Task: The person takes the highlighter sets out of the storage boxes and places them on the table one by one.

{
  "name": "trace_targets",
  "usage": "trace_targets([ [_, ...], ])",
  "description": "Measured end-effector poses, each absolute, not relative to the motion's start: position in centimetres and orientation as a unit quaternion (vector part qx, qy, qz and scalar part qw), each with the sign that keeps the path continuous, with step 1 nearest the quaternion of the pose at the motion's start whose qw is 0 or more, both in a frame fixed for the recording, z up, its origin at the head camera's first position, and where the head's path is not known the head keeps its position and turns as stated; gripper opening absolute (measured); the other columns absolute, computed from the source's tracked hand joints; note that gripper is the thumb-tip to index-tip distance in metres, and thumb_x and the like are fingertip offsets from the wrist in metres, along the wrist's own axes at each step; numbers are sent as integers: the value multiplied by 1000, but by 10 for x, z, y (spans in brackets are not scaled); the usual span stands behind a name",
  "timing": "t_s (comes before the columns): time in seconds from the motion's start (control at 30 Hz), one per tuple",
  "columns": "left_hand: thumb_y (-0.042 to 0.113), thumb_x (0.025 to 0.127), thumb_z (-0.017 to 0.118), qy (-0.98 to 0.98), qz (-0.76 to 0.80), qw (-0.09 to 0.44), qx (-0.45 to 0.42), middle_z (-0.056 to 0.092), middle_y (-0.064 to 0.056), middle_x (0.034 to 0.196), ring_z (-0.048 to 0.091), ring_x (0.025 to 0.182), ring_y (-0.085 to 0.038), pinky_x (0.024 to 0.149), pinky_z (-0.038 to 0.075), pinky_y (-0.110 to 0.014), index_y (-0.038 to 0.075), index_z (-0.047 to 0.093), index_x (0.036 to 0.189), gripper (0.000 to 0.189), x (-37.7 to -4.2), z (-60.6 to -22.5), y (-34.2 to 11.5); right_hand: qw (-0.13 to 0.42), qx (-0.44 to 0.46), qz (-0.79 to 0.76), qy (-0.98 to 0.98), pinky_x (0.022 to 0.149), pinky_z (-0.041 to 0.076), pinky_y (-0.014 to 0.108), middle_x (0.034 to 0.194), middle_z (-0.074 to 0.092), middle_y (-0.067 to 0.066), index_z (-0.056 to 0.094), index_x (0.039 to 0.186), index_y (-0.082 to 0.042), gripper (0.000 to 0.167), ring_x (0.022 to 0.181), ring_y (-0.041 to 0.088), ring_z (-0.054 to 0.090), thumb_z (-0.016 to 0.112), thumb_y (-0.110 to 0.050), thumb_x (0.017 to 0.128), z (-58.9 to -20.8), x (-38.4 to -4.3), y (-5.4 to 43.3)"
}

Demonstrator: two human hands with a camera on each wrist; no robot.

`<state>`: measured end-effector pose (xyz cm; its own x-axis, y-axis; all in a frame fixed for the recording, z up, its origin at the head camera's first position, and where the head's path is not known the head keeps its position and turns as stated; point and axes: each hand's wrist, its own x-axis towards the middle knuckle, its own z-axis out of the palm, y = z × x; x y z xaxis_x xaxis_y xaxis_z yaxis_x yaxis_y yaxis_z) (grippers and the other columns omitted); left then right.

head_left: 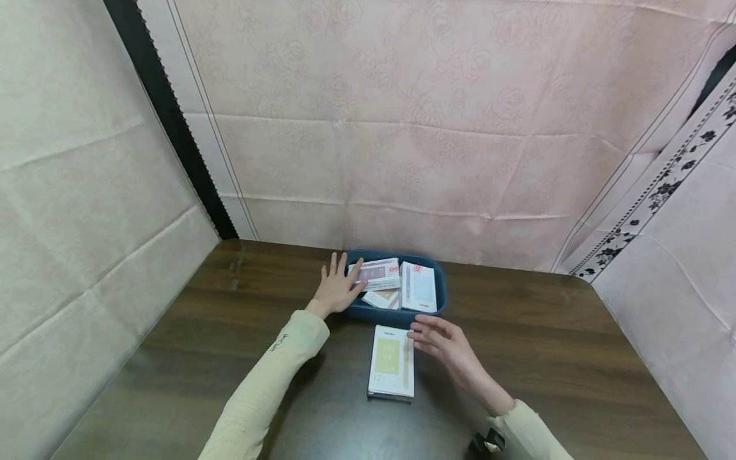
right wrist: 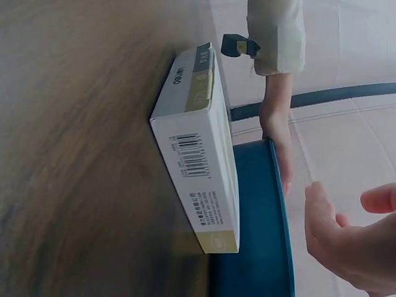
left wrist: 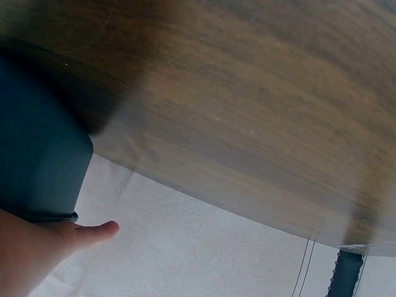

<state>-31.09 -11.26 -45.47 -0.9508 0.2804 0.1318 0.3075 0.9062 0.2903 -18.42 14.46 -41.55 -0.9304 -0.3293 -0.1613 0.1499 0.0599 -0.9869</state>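
A dark blue basket (head_left: 441, 291) stands near the table's far edge with several small boxes inside. Among them are a white box with a purple panel (head_left: 374, 273) and a white box (head_left: 420, 287) on the right. My left hand (head_left: 336, 287) spreads its fingers over the basket's left rim. In front of the basket, a white box with a yellow-green panel (head_left: 388, 361) lies flat on the table; its barcode end shows in the right wrist view. Beside that box's upper right corner hovers my right hand (head_left: 445, 345), fingers extended and holding nothing.
The brown wooden table (head_left: 190, 370) has rounded far corners. Pale cloth (head_left: 402, 166) hangs behind it and on both sides. A small black device (head_left: 487, 442) sits at the right sleeve.
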Motion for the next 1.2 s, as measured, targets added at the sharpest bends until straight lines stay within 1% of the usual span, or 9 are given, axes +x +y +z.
trace_targets([
  [0.13,56,91,26,-976,-154,41,-151,8,-21,149,-4,137,-40,104,9,-62,25,13,144,62,-311,-454,-113,170,-63,-693,697,94,41,33,134,43,22,35,133,0,48,114,23,54,49,-22,92,-415,-187,143],
  [0.43,55,91,25,-976,-151,37,-151,4,-19,150,-5,137,-40,104,9,-61,25,13,144,62,-311,-453,-113,167,-59,-725,666,96,39,33,136,41,20,33,134,1,48,118,24,51,47,-19,93,-414,-195,140],
  [0.67,55,91,25,-976,-149,43,-150,7,-20,149,-3,136,-41,104,12,-62,24,15,144,62,-310,-454,-112,167,-56,-736,654,97,38,33,138,38,20,31,135,1,48,118,22,51,45,-18,94,-412,-202,136],
  [0.77,56,91,25,-977,-145,46,-149,8,-20,149,-2,136,-41,104,12,-61,24,15,144,62,-310,-454,-112,166,-54,-739,651,96,39,31,139,37,21,31,135,1,46,118,22,50,43,-16,94,-412,-205,133],
  [0.93,56,91,26,-976,-147,49,-150,8,-21,149,-2,136,-42,103,11,-62,24,16,144,63,-310,-453,-112,166,-47,-746,643,95,39,29,139,34,22,31,135,2,44,122,26,47,40,-14,95,-411,-212,128],
  [1.07,54,92,27,-976,-141,53,-155,9,-21,149,-7,136,-41,103,9,-62,23,18,144,62,-309,-453,-112,165,-43,-749,641,94,40,28,140,34,22,29,136,2,43,123,28,44,36,-11,96,-411,-218,125],
  [1.2,53,92,28,-977,-131,58,-160,10,-23,148,-8,136,-42,103,7,-63,21,19,143,61,-309,-453,-113,166,-34,-755,633,93,40,27,140,33,20,29,136,1,43,124,28,43,37,-12,96,-412,-225,122],
])
